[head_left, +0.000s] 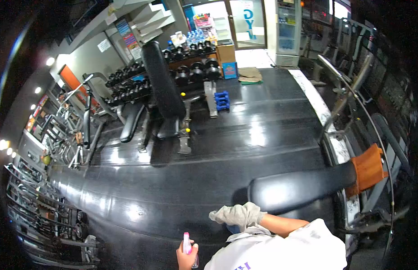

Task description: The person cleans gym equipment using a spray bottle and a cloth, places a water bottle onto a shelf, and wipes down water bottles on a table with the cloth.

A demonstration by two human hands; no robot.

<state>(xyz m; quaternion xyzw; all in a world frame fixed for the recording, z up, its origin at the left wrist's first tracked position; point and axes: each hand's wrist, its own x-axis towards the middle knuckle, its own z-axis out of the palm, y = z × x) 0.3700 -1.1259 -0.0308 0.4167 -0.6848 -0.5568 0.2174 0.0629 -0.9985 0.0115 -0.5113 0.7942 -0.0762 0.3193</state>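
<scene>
Pink tops the spray bottle (187, 244) that your left hand (185, 258) has its fingers wrapped around, held over the black floor (173, 189). Gray cloth (231, 215) drapes your right hand (250, 217), so you cannot tell how its fingers stand; both are near the padded bench's (299, 186) rounded near-left corner, while an orange towel (368, 170) lies over its right end.
</scene>
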